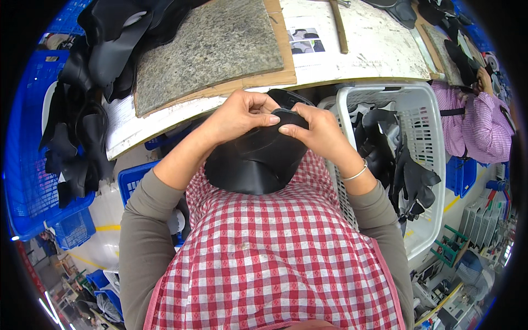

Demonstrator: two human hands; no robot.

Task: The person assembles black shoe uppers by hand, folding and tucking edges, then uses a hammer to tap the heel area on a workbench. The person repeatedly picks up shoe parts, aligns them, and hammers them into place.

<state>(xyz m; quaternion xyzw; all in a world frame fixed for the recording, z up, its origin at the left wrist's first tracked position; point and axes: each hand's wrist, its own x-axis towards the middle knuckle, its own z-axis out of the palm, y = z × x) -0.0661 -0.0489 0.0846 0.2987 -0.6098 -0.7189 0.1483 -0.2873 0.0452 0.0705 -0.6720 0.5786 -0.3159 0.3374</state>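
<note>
Head view: from where I stand, both hands are on one piece. Black shoe upper (250, 165), or what looks like one, hangs in front of the checked apron (247, 236), short of the near edge of the desk (368, 49); can't tell if it rests on the lap. Left hand (247, 114) pinches the top edge between thumb and fingers; right hand (316, 127) pinches the same edge just beside it, thumb on the near face. Thumbs close together, neither hand free.

Step, I'd judge: edge work by fingers, probably folding or pressing the rim together. Next move seems to call for a firm pinch shifted along the edge, one hand anchoring while the other works, the layers kept lined up. Risk: the limp lower part could sag and pull the edge out of line.

Stone slab (212, 44) lies on the desk, hammer (339, 27) further right; neither is being touched. White basket (385, 88) with more black pieces (410, 170) stands at the right.
</note>
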